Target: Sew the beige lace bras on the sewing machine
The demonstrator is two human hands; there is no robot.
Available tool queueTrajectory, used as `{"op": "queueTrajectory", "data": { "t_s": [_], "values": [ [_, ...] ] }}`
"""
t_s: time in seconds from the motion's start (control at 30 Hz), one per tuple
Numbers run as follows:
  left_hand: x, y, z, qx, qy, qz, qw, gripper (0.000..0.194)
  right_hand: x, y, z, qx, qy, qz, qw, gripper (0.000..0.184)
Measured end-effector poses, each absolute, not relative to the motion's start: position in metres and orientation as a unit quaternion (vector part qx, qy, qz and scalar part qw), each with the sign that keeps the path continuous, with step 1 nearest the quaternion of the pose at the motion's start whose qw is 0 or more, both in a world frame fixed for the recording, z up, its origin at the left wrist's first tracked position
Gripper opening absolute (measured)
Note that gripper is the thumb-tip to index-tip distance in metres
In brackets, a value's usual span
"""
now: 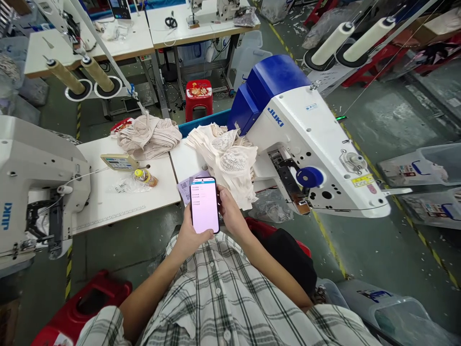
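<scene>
A smartphone (pixel 205 211) with a lit, pale pink screen and a few lines of text is held upright in front of my shirt. My left hand (pixel 190 233) grips its left and lower edge, the thumb lying across the bottom of the screen. Along the right edge, my right hand (pixel 228 209) closes round the phone. Just behind it lies a purple sheet (pixel 184 191) printed with QR codes, partly hidden by the phone. Beyond the phone, a heap of cream lace bra pieces (pixel 230 161) spreads over the table and hangs off its front edge.
A white and blue JUKI sewing machine (pixel 306 144) stands to my right, another JUKI machine (pixel 39 187) to my left. On the left table are a bundle of cream fabric (pixel 147 137), a control panel (pixel 118 162) and a yellow-capped bottle (pixel 146 178). A red stool (pixel 199 98) stands beyond.
</scene>
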State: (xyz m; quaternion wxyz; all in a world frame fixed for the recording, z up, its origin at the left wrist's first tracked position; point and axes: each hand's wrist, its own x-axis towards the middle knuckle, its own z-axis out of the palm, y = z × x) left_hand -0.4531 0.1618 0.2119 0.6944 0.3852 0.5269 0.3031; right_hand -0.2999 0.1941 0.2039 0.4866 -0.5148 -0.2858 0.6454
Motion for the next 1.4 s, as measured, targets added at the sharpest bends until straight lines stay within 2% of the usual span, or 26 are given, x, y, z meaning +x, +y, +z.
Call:
{"op": "queueTrajectory", "data": {
  "t_s": [0.17, 0.37, 0.57, 0.7, 0.8, 0.97, 1.4],
  "values": [
    [-0.457, 0.164, 0.212, 0.425, 0.516, 0.318, 0.673, 0.095, -0.302, 0.198, 0.202, -0.516, -0.277, 0.65, 0.484, 0.046],
    [-0.462, 0.165, 0.211, 0.385, 0.485, 0.328, 0.714, 0.094, -0.305, 0.205, 0.204, -0.517, -0.258, 0.656, 0.485, 0.035],
    [-0.464, 0.161, 0.209, 0.375, 0.472, 0.309, 0.736, 0.094, -0.307, 0.218, 0.204, -0.54, -0.292, 0.629, 0.476, 0.033],
    [-0.467, 0.157, 0.205, 0.359, 0.463, 0.318, 0.746, 0.091, -0.311, 0.224, 0.201, -0.584, -0.331, 0.587, 0.453, 0.035],
    [-0.473, 0.155, 0.204, 0.312, 0.46, 0.338, 0.76, 0.085, -0.312, 0.221, 0.2, -0.555, -0.348, 0.603, 0.456, 0.035],
    [-0.486, 0.149, 0.214, 0.198, 0.463, 0.364, 0.783, 0.077, -0.315, 0.208, 0.203, -0.52, -0.405, 0.63, 0.409, 0.049],
    [-0.494, 0.135, 0.236, 0.156, 0.42, 0.39, 0.804, 0.083, -0.323, 0.205, 0.214, -0.475, -0.469, 0.634, 0.389, 0.051]
  ]
}}
